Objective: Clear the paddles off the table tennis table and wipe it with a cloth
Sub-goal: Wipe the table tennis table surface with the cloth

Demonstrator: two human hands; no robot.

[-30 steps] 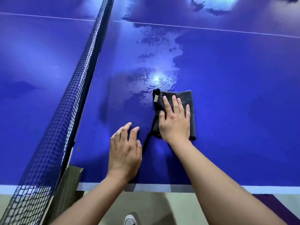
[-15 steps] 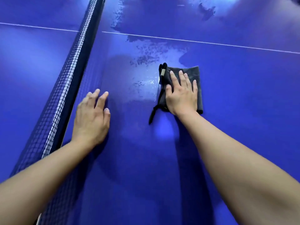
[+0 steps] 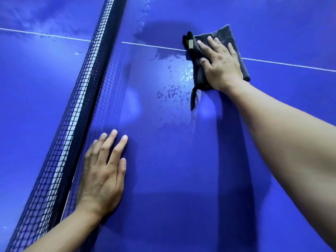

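Two hands lie flat on the blue table (image 3: 181, 179), both with fingers straight and grasping nothing. The left hand (image 3: 103, 171) rests palm down on the near left part of the surface, just beside the net (image 3: 87, 84), its fingers spread slightly and pointing toward the far side. The right hand (image 3: 221, 64) is stretched out farther and to the right, pressing down on a dark grey cloth (image 3: 223, 35) with an open palm.

That cloth is folded into a rough square and sits on the table's white line (image 3: 149, 45), covering a short stretch of it. Its far corner pokes out past the fingertips. A small tan label (image 3: 190, 44) shows on the bunched left edge of the cloth, and a thin dark strap (image 3: 193, 99) trails from its near left corner onto the table.

Wet streaks and droplets (image 3: 172, 93) shine on the surface to the left of the cloth, between it and the net. The net runs diagonally from the near left to the far middle.
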